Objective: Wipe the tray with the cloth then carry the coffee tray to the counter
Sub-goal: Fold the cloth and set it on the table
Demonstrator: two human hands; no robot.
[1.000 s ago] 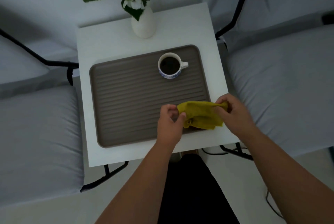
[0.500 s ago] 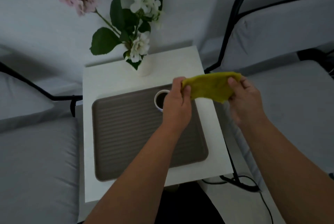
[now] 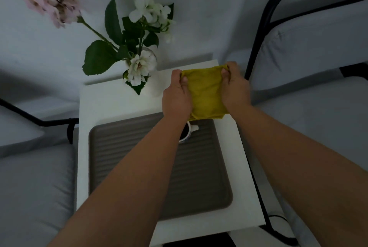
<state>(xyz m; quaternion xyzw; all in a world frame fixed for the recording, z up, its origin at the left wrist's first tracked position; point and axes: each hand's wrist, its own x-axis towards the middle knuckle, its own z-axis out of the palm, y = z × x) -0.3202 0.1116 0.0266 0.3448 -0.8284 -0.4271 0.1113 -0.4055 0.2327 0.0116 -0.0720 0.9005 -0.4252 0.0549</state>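
A yellow cloth (image 3: 206,93) hangs spread between my two hands, held up in the air over the back right of the white table (image 3: 111,97). My left hand (image 3: 176,95) grips its left edge and my right hand (image 3: 235,87) grips its right edge. Below them lies the brown ribbed tray (image 3: 201,177). A white coffee cup (image 3: 187,132) with dark coffee stands at the tray's back, mostly hidden by my left forearm.
A vase of white and pink flowers (image 3: 139,63) stands at the table's back. Grey cushioned chairs with black metal frames flank the table, one to the left (image 3: 33,177) and one to the right (image 3: 318,117). A grey wall is behind.
Both hands lifted the cloth from the tray's front right corner up into the air and spread it out. The view tilted upward.
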